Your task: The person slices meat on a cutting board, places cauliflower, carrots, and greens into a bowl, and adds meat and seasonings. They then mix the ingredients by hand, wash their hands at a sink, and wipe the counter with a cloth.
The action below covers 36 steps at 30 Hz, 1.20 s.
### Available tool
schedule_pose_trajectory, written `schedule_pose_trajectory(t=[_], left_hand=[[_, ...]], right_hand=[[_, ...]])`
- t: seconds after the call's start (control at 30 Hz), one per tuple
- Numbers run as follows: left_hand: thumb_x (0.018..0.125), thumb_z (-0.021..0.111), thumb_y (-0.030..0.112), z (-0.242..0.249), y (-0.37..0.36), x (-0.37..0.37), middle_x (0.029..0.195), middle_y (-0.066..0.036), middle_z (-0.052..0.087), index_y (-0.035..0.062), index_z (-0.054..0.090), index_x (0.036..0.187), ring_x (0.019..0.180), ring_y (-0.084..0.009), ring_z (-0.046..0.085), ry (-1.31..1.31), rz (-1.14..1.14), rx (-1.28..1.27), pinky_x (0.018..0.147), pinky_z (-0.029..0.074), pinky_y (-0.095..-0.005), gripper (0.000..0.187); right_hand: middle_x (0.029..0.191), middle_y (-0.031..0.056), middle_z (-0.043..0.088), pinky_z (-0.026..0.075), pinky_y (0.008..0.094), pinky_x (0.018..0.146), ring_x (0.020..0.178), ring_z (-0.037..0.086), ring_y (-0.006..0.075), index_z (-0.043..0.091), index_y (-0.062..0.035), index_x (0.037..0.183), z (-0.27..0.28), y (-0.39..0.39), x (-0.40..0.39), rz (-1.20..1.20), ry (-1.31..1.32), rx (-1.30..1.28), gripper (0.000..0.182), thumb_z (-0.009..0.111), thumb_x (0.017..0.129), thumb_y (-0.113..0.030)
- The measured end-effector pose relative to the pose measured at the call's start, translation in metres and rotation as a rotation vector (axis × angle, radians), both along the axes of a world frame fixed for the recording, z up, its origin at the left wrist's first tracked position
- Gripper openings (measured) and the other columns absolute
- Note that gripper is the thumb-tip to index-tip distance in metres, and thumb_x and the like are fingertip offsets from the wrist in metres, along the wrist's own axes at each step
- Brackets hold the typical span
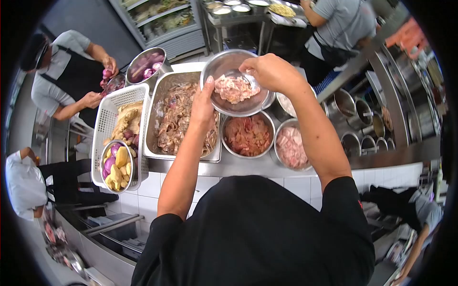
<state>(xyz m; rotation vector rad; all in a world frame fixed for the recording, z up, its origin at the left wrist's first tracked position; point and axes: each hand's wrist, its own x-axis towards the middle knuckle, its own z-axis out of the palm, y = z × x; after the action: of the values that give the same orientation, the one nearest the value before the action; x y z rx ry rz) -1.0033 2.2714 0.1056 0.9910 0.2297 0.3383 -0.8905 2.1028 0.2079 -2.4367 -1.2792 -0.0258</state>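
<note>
The person held a steel mixing bowl of pale chopped raw meat up above the bench, and the step in hand looked like portioning or scraping the meat out of that bowl. The left hand was closed on the near rim, thumb up along the inside wall, taking the bowl's weight. The right hand came over the far rim with its fingers pinched shut on what seemed to be a spoon, its tip touching the meat; the handle was mostly hidden. The next move would probably call for a steady tilt from the left grip while the right worked the meat loose. Directly below stood a bowl of reddish marinated meat, a bowl of pink meat just beside it, and a long steel tray of brown mixed meat to the left. Across the bench another person's hands handled red onions.
</note>
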Motion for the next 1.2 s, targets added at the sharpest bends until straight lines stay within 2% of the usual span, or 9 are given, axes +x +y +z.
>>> schedule_pose_trajectory(t=[0.3,0.63,0.77,0.8,0.9,0.97,1.03,1.13,1.2], left_hand=[[0.102,0.051,0.032,-0.008,0.009,-0.012,0.129,-0.014,0.055,0.0012,0.042,0.139,0.111,-0.0246,0.061,-0.069,-0.075,0.065,0.093,0.054,-0.0394,0.049],[0.101,0.051,0.034,-0.015,0.022,-0.040,0.122,-0.014,0.060,-0.0010,0.047,0.130,0.100,-0.0246,0.066,0.100,-0.165,-0.018,0.085,0.057,-0.0411,0.046],[0.101,0.051,0.035,-0.009,0.026,-0.052,0.120,-0.014,0.060,0.0009,0.045,0.134,0.103,-0.0232,0.064,0.074,-0.099,-0.074,0.085,0.055,-0.0398,0.047],[0.102,0.051,0.036,-0.012,0.035,-0.053,0.122,-0.015,0.059,0.0025,0.044,0.137,0.107,-0.0232,0.062,0.054,-0.076,-0.052,0.088,0.054,-0.0399,0.049],[0.102,0.051,0.035,-0.014,0.061,-0.059,0.116,-0.013,0.061,0.0039,0.043,0.138,0.102,-0.0204,0.063,0.001,0.031,-0.006,0.087,0.055,-0.0388,0.049],[0.101,0.053,0.035,0.008,0.066,-0.075,0.115,-0.012,0.062,0.0029,0.045,0.136,0.096,-0.0194,0.064,0.001,0.106,-0.013,0.084,0.055,-0.0356,0.048],[0.100,0.054,0.035,-0.007,0.092,-0.072,0.115,-0.012,0.062,0.0014,0.049,0.132,0.093,-0.0192,0.064,-0.023,0.106,0.081,0.080,0.054,-0.0342,0.047],[0.099,0.055,0.041,0.015,0.089,-0.091,0.105,-0.010,0.066,0.0023,0.057,0.121,0.091,-0.0209,0.066,-0.048,0.039,0.070,0.075,0.056,-0.0383,0.045],[0.101,0.050,0.038,0.060,0.046,-0.112,0.128,-0.021,0.057,-0.0049,0.045,0.136,0.110,-0.0322,0.063,-0.020,-0.257,0.081,0.089,0.056,-0.0465,0.056]], right_hand=[[0.081,0.0159,0.071,0.054,0.0469,0.071,0.084,0.069,0.0341,0.071,-0.0076,0.099,-0.034,0.010,-0.062,-0.146,-0.344,-0.335,0.024,0.063,0.076,-0.008],[0.087,0.0157,0.071,0.053,0.0400,0.075,0.082,0.068,0.0353,0.070,-0.0100,0.102,0.022,-0.004,-0.081,-0.275,-0.066,0.268,0.027,0.064,0.085,-0.030],[0.095,0.0126,0.072,0.052,0.0369,0.078,0.087,0.069,0.0304,0.068,-0.0057,0.105,0.046,-0.007,-0.064,-0.281,-0.128,0.748,0.021,0.059,0.091,-0.018],[0.098,0.0042,0.072,0.050,0.0234,0.081,0.086,0.063,0.0089,0.064,0.0009,0.114,0.055,-0.009,-0.064,-0.276,-0.189,0.809,0.024,0.051,0.100,-0.013],[0.106,0.0119,0.072,0.052,0.0300,0.084,0.092,0.068,0.0186,0.065,-0.0064,0.122,0.022,-0.010,-0.028,-0.451,-0.625,0.809,0.030,0.050,0.096,-0.007],[0.112,0.0168,0.070,0.053,0.0414,0.087,0.099,0.068,0.0302,0.063,-0.0116,0.126,-0.089,-0.015,0.036,-0.331,-0.754,-0.056,0.035,0.054,0.093,-0.012],[0.115,0.0167,0.068,0.052,0.0483,0.090,0.104,0.065,0.0356,0.061,-0.0141,0.130,-0.090,-0.009,-0.030,-0.591,-0.080,-0.358,0.040,0.061,0.090,-0.021],[0.113,0.0160,0.069,0.052,0.0433,0.088,0.101,0.066,0.0348,0.062,-0.0136,0.126,-0.069,-0.028,-0.059,-0.562,-0.034,0.078,0.040,0.064,0.087,-0.024],[0.111,0.0134,0.070,0.052,0.0418,0.085,0.096,0.068,0.0330,0.059,-0.0163,0.132,-0.028,-0.086,-0.108,-0.553,0.007,0.327,0.045,0.065,0.090,-0.029]])
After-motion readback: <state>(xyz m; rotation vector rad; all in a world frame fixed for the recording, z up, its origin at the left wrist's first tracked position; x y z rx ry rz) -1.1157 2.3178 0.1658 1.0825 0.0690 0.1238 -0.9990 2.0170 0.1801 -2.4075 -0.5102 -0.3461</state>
